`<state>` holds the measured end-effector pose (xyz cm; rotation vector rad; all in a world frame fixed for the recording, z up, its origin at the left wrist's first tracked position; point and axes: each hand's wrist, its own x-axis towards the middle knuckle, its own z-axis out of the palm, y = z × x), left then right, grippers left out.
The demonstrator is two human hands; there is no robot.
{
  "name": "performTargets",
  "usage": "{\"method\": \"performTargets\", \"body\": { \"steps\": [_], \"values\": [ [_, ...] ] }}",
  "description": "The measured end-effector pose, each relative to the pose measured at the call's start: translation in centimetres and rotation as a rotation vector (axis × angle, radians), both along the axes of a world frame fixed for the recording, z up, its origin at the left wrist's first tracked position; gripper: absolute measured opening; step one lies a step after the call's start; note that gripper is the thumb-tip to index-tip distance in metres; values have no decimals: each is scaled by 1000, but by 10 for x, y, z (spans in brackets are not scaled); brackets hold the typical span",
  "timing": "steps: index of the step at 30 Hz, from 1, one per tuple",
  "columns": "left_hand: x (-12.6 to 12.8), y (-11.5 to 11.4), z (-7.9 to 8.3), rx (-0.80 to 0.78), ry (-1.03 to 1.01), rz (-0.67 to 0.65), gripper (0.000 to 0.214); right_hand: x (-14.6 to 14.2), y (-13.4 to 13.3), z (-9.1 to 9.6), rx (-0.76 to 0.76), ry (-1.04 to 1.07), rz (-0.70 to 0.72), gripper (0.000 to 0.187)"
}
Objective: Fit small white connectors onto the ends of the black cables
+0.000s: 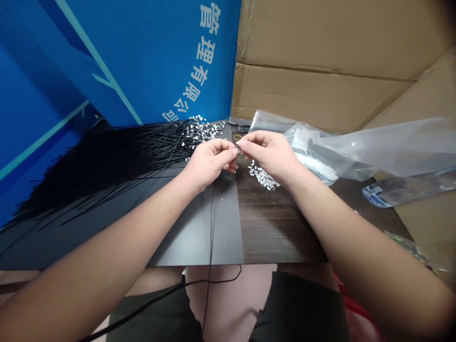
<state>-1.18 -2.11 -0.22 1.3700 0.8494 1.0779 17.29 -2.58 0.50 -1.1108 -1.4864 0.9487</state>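
As the left hand (210, 164) and right hand (267, 154) meet above the desk (270, 223), each curled and pinching at the fingertips, they grip a tiny piece (238, 150), too small to identify. Loose white connectors (261, 176) lie just nearer than the right hand. Black cables (107, 161) fan out left of the left hand. A clear plastic bag (356, 147) lies right.

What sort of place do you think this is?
Probably a makeshift small-parts assembly workspace: a wood-grain table holds a bundle of thin black cables and loose white parts, walled by flattened cardboard and a blue printed board.
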Motion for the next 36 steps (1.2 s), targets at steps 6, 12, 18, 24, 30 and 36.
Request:
{"method": "performTargets", "body": {
  "steps": [6,12,18,24,30,36],
  "values": [
    [-1,2,-2,7,6,13,12,-2,0,-3,1,-27,-13,19],
    [0,2,-2,11,50,56,12,-3,-3,-4,-7,-110,-28,17],
    [-1,4,-4,49,90,62,13,-4,-5,1,5,-179,-40,14],
    [-2,2,-2,64,118,78,11,-4,-7,2,5,-204,-47,12],
    [-2,2,-2,72,136,79,11,-5,-9,6,35,-230,-38,14],
    [-1,2,-3,71,123,82,12,-5,-9,7,43,-258,-38,14]
  ]
}}
